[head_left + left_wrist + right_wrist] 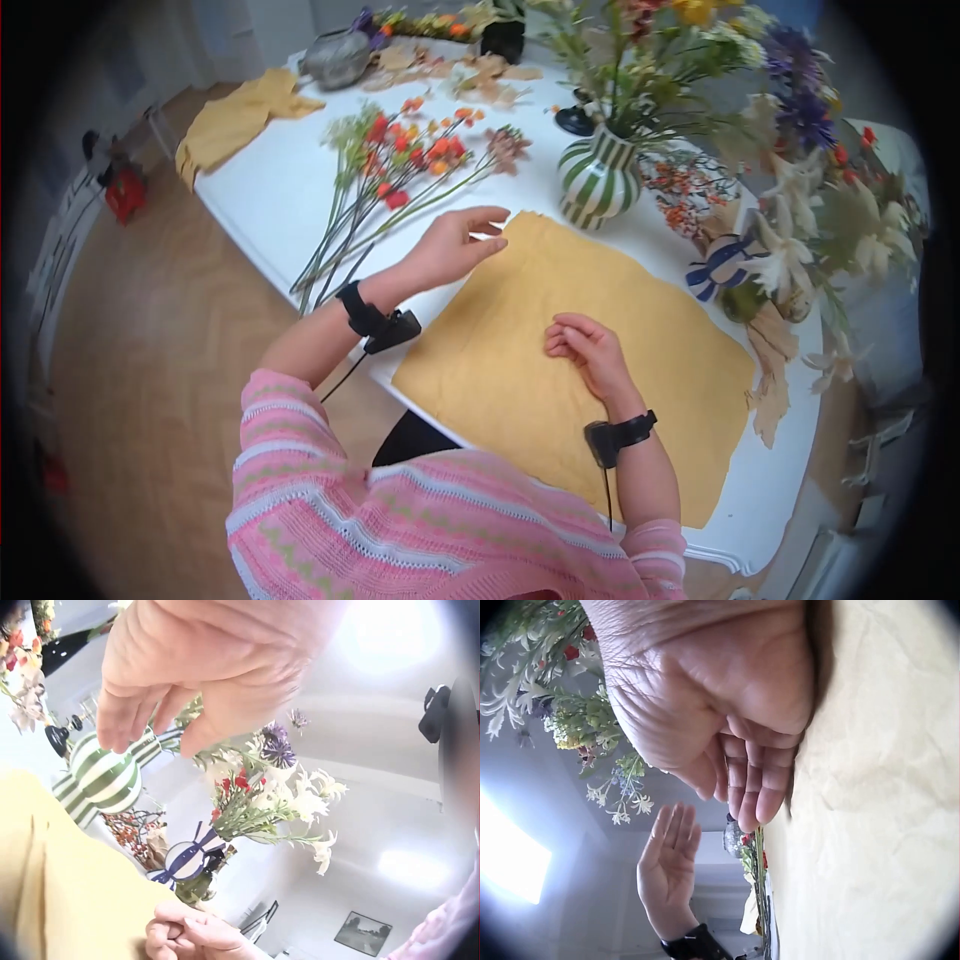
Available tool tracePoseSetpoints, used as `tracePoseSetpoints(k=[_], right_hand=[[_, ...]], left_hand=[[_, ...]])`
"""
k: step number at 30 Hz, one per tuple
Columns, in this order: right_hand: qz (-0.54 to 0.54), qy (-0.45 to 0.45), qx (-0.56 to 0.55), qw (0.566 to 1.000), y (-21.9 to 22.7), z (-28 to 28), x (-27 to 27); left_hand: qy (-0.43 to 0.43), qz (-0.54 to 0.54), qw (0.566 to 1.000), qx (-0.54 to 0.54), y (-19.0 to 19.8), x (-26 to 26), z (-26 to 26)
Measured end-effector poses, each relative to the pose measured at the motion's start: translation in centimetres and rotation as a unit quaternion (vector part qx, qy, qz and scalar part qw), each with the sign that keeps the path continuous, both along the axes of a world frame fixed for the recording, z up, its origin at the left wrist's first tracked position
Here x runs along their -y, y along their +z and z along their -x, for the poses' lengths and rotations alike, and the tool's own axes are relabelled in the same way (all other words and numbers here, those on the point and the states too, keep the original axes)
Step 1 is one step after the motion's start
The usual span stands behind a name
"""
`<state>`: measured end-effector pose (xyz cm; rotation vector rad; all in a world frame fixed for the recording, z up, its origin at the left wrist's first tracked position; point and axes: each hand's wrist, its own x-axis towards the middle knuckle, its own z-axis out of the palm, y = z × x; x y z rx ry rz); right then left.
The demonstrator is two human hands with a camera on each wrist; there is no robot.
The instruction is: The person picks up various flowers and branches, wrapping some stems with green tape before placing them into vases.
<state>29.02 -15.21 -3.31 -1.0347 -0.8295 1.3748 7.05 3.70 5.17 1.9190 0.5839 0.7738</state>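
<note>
A large, lightly creased yellow sheet point(500, 340) lies spread over the near part of the white table point(245, 205). My left hand point(455, 245) is raised beside the sheet's far left corner, its fingers extended and holding nothing. In the right wrist view the same left hand point(667, 874) shows its palm with straight fingers. My right hand point(590, 355) is over the middle of the sheet, its little-finger side close against it. Its fingers point(769, 784) are loosely curled around nothing, as the right wrist view shows.
Cut stems with red and orange blooms point(400, 155) lie left of the sheet. A green-striped vase point(598, 180) of flowers stands behind it, and a blue-striped vase point(722, 265) is at the right. A grey pot point(337, 60) and another yellow piece point(235, 120) are at the far left.
</note>
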Motion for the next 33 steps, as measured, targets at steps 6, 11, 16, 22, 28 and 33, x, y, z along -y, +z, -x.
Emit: tracePoseSetpoints(k=[6,11,16,22,28,33], right_hand=[[0.008,-0.022,0.002,1.000,0.2,0.3,-0.1],[0.000,-0.027,-0.002,1.000,0.3,0.4,-0.2],[-0.005,-0.029,0.004,1.000,0.3,0.4,-0.2],[0.001,-0.028,0.006,1.000,0.2,0.4,-0.2],[0.004,-0.020,0.016,1.000,0.0,0.2,-0.2],[0.010,-0.014,0.027,0.999,0.0,0.2,-0.2]], left_hand=[[0.159,-0.118,0.974,-0.108,-1.9,-2.2,7.7],[0.279,-0.271,0.895,-0.216,-3.2,-3.3,13.2],[0.273,-0.179,0.876,-0.355,-3.1,-2.4,13.8],[0.249,-0.236,0.870,-0.354,-4.8,-3.3,13.0],[0.277,-0.247,0.866,-0.334,-6.0,-3.8,12.3],[0.289,-0.214,0.867,-0.346,-6.2,-4.5,12.4]])
